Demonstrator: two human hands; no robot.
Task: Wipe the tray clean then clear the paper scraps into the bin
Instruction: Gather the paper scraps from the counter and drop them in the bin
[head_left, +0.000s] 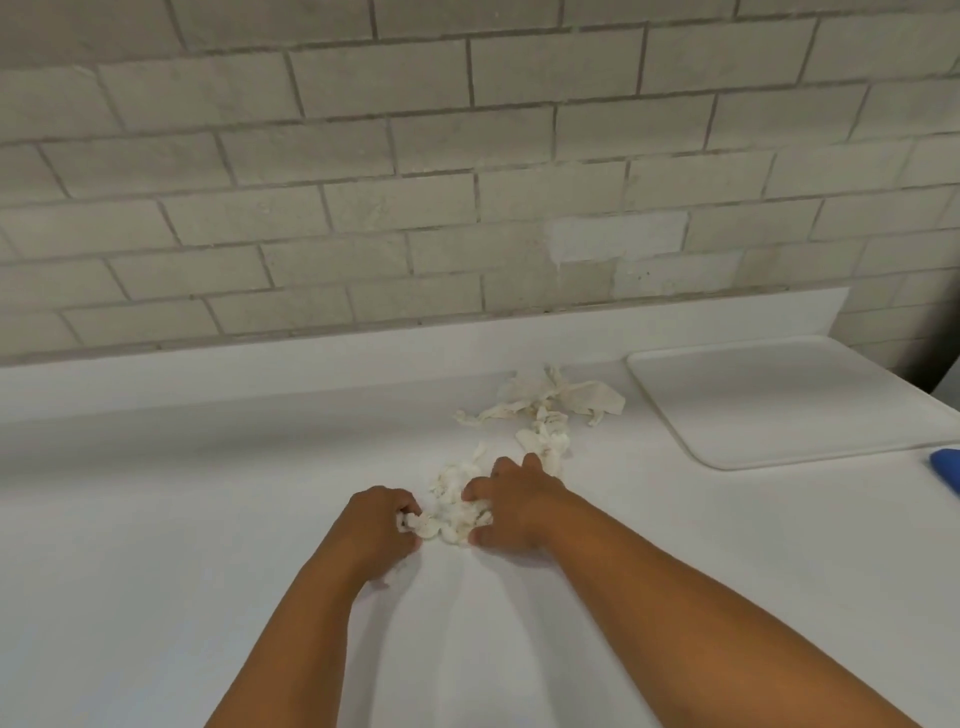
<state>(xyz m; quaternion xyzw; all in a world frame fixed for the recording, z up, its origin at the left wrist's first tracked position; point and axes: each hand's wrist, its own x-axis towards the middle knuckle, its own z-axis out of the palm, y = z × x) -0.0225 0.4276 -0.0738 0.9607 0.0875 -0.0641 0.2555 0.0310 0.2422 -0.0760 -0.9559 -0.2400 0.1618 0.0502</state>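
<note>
**A:** What are the hands doing?

**B:** I'm seeing two hands, both working on the white counter (208, 493). The left hand (382, 525) is curling its fingers around the near end of a clump of paper scraps (457, 512), gripping it. The right hand (511, 506) is pressing down on the other side of the same clump, fingers bent and spread over it, thumb tucking against its near edge, so it's holding the scraps too.

**A:** How many piles of paper?

**B:** I'm counting one clump between the hands and a thin trail of scraps (545, 441) running away from it toward the wall. At the far end one larger crumpled sheet (566, 397) is lying flat-ish, torn and wrinkled, off-white with faint stains.

**A:** And the tray?

**B:** One tray (779, 405), white with rounded corners and a shallow rim, is sitting on the counter to the right, just beside the crumpled sheet but not touching it. Its surface is looking plain white.

**A:** Anything else?

**B:** One blue thing (948, 465) is poking in at the right edge, near the tray's front corner; I can't tell what it is. Behind everything, a pale brick wall (467, 182) is rising.
</note>
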